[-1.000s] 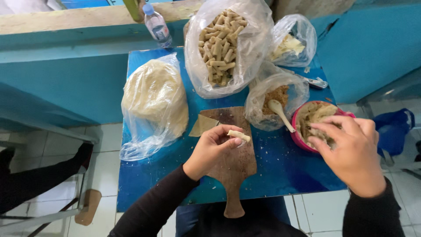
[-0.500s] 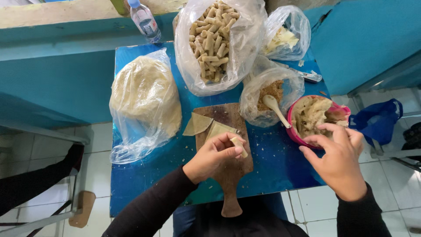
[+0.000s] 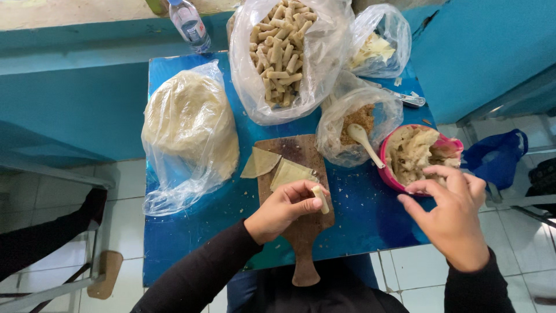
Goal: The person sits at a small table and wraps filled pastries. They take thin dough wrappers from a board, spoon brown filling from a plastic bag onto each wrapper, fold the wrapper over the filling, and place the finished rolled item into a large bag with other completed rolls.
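Observation:
My left hand (image 3: 285, 207) is shut on a small pale rolled dough piece (image 3: 319, 198), held over a wooden cutting board (image 3: 304, 232). Two thin triangular dough sheets (image 3: 278, 168) lie on the board's far end. My right hand (image 3: 452, 208) hovers at the near rim of a pink bowl (image 3: 395, 181) of pale shredded filling, with its fingertips pinched together; I cannot tell whether they hold any filling. Both of my sleeves are black.
On the small blue table (image 3: 191, 232) stand a plastic bag of flat dough sheets (image 3: 188, 124), a bag of finished rolls (image 3: 286, 52), a bag of brown crumbs with a white spoon (image 3: 362, 136), another bag (image 3: 379, 43) and a water bottle (image 3: 188, 23). A blue bag (image 3: 498, 156) sits on the floor at the right.
My right hand has drawn back from inside the pink bowl to its near rim. My left hand still holds the roll over the board. The view has shifted slightly.

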{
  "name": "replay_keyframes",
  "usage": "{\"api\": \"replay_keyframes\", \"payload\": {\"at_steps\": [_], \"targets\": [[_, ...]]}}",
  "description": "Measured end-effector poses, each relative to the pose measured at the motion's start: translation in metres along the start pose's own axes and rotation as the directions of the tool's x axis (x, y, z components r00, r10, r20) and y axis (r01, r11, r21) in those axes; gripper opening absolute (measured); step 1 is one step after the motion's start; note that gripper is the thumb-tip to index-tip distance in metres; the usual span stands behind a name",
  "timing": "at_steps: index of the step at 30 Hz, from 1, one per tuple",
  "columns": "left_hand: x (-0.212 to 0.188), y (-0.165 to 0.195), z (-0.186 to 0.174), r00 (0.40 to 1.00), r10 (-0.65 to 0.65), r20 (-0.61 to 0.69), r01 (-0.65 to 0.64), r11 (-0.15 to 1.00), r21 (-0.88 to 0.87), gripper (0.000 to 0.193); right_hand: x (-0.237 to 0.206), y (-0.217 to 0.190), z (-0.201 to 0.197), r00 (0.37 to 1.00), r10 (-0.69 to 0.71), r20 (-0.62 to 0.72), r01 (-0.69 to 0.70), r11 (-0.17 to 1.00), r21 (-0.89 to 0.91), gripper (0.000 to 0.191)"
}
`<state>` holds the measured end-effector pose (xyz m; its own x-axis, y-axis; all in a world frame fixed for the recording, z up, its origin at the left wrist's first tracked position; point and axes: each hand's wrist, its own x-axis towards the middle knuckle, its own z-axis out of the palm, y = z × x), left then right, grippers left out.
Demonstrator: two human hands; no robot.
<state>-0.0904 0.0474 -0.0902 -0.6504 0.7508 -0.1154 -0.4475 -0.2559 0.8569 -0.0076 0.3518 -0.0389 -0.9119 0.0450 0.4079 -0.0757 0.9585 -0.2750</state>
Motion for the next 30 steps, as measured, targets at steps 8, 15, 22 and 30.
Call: {"api": "replay_keyframes", "payload": {"at_steps": [8, 15, 22, 30], "targets": [[0.001, -0.007, 0.001, 0.998, -0.032, 0.047, 0.038, 0.991, -0.127, 0.037, 0.000, -0.056, -0.005, 0.974, -0.178, 0.142, 0.090, 0.873, 0.479, 0.048], [0.004, -0.019, -0.006, 0.999, 0.013, 0.042, -0.007, 0.989, -0.148, 0.017, 0.003, -0.086, 0.017, 0.942, -0.330, 0.057, 0.282, 0.872, 0.401, 0.062], [0.007, -0.030, -0.012, 0.999, -0.031, 0.026, 0.036, 0.978, -0.206, 0.012, -0.006, -0.083, 0.030, 0.902, -0.431, -0.037, 0.428, 0.901, -0.063, 0.062], [0.008, -0.025, -0.008, 1.000, -0.013, 0.000, 0.013, 0.983, -0.184, 0.011, -0.006, -0.068, 0.022, 0.888, -0.453, -0.081, 0.436, 0.884, -0.168, 0.061]]}}
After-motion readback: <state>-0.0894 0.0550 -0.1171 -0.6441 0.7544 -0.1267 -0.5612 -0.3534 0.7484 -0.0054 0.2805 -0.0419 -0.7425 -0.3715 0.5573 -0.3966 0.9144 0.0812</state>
